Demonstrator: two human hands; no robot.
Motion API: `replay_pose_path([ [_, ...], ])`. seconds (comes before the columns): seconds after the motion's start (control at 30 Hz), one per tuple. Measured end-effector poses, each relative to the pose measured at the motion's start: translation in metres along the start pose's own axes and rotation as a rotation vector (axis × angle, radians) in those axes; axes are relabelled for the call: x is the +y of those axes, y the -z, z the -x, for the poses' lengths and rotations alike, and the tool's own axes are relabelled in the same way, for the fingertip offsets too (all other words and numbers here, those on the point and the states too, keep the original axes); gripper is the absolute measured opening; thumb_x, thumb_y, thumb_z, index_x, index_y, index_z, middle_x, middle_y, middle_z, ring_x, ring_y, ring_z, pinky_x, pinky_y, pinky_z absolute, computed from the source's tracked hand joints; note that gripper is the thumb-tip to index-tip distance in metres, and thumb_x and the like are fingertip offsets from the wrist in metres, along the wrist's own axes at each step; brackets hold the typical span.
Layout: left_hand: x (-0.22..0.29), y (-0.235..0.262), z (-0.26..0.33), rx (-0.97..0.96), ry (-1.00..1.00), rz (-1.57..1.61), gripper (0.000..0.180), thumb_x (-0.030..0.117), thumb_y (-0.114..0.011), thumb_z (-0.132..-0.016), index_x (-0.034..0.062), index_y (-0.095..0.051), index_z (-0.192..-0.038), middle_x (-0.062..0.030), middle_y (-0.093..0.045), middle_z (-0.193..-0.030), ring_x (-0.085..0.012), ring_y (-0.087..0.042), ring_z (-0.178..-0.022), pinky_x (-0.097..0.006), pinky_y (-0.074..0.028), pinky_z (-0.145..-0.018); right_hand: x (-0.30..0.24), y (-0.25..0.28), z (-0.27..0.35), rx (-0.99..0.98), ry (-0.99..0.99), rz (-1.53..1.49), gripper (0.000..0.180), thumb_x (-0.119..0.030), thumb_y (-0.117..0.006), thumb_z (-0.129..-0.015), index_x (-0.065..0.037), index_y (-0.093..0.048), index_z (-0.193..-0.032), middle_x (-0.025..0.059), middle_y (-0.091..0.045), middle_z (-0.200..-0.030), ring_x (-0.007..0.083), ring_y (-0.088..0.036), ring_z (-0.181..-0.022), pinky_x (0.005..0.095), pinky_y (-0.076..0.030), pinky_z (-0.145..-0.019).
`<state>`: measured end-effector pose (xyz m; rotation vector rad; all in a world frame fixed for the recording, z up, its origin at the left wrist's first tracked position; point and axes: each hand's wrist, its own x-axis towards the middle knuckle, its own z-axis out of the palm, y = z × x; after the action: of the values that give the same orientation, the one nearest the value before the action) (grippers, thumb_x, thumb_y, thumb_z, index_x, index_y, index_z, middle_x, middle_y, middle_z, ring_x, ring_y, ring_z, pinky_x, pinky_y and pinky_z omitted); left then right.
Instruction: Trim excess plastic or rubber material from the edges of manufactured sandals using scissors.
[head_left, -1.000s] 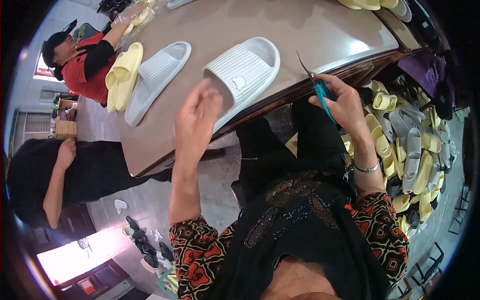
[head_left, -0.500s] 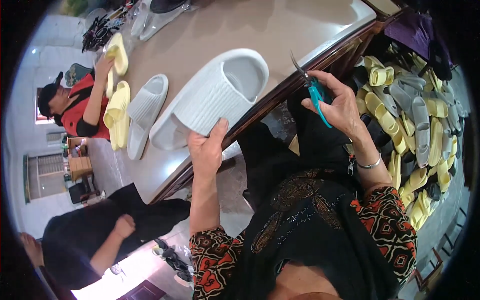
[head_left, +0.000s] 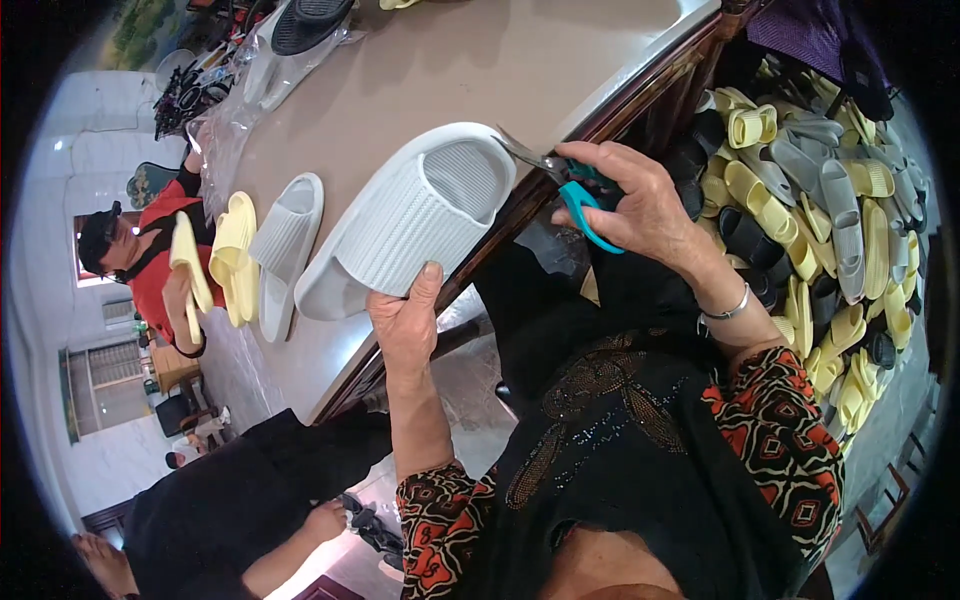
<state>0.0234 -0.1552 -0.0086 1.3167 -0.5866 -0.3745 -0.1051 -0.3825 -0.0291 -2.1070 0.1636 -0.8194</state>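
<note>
Pale grey foam makes up the slipper [head_left: 405, 222] that is gripped at its side by the left hand [head_left: 407, 322], thumb pressed on the ribbed sole, so that it is held tilted over the near edge of the tan table [head_left: 470, 70]. Teal-handled scissors [head_left: 565, 182] are clasped in the right hand [head_left: 640, 205], fingers closed through the loops, and their metal blades are laid against the slipper's toe end; whether the blades are parted cannot be told. A second grey slipper [head_left: 285, 250] and a yellow pair [head_left: 232, 255] are seen farther left on the table, beside a person in red [head_left: 150, 270]. A heap of yellow and grey slippers [head_left: 820, 210] is piled on the floor to the right.
</note>
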Motion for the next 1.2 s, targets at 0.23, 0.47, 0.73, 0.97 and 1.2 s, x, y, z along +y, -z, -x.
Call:
replay_pose_path([
  [0.23, 0.005, 0.001, -0.001, -0.037, -0.012, 0.025, 0.035, 0.003, -0.062, -0.085, -0.0018, -0.056, -0.119, -0.0109, -0.060, -0.115, -0.0169, -0.055, -0.105, -0.031, -0.041, -0.094, 0.003, -0.002, 0.000, -0.035, 0.007, -0.007, 0.048, -0.008, -0.078, -0.069, -0.002, -0.059, -0.113, 0.0100, -0.064, -0.090, 0.0176, -0.061, -0.079, 0.0284, -0.050, -0.074],
  [0.47, 0.005, -0.037, -0.058, -0.088, 0.116, -0.034, 0.035, 0.011, -0.057, -0.089, -0.0046, -0.049, -0.120, -0.0083, -0.057, -0.113, -0.0144, -0.053, -0.104, -0.030, -0.041, -0.091, 0.008, 0.002, 0.004, 0.067, -0.275, -0.110, 0.045, -0.005, -0.077, -0.072, -0.002, -0.059, -0.114, 0.0030, -0.065, -0.095, 0.0084, -0.058, -0.085, 0.0241, -0.048, -0.077],
  [0.73, -0.012, -0.057, -0.121, -0.038, 0.317, 0.404, 0.035, 0.018, -0.057, -0.091, -0.0068, -0.051, -0.115, -0.0104, -0.058, -0.110, -0.0150, -0.054, -0.099, -0.029, -0.041, -0.089, 0.014, 0.002, 0.006, 0.119, -0.316, -0.109, 0.042, -0.005, -0.075, -0.075, -0.002, -0.060, -0.114, -0.0032, -0.060, -0.087, 0.0047, -0.054, -0.078, 0.0203, -0.047, -0.071],
  [0.97, 0.019, -0.044, -0.087, 0.038, 0.284, -0.152, 0.033, 0.022, -0.060, -0.090, -0.0049, -0.058, -0.109, -0.0085, -0.062, -0.094, -0.0142, -0.058, -0.081, -0.026, -0.047, -0.073, 0.017, 0.009, 0.009, 0.162, -0.400, -0.156, 0.041, -0.007, -0.074, -0.078, -0.005, -0.059, -0.116, -0.0054, -0.056, -0.081, 0.0025, -0.052, -0.073, 0.0171, -0.044, -0.064],
  [1.2, 0.027, 0.075, -0.062, 0.800, -0.287, -0.708, 0.038, 0.022, -0.063, -0.087, -0.0067, -0.056, -0.110, -0.0148, -0.061, -0.100, -0.0170, -0.058, -0.084, -0.028, -0.047, -0.073, 0.029, 0.017, 0.014, 0.193, -0.401, -0.121, 0.041, -0.008, -0.073, -0.079, -0.004, -0.058, -0.117, -0.0051, -0.056, -0.081, 0.0030, -0.052, -0.071, 0.0174, -0.045, -0.062],
])
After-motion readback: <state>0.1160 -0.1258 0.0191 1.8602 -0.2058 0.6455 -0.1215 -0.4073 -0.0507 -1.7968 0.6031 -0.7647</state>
